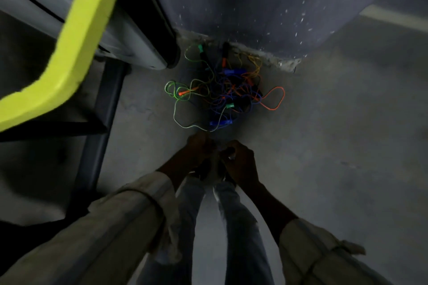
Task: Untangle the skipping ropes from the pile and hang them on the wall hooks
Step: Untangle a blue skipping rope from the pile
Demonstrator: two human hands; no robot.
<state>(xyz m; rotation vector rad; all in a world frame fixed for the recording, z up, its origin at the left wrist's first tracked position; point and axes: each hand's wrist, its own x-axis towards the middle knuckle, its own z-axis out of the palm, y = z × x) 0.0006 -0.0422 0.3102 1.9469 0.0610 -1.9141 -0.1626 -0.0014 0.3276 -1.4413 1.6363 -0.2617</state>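
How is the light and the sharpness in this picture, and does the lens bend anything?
Head view: dim overall, hands nearly lost in shadow; the rope pile shows colour but soft detail; the yellow bar is brightest and curves from wide-angle distortion; edges look smeared.

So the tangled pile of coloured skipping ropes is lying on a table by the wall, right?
Not quite. The head view shows the pile of coloured skipping ropes lying on the bare concrete floor, not on a table. It does sit by the wall.
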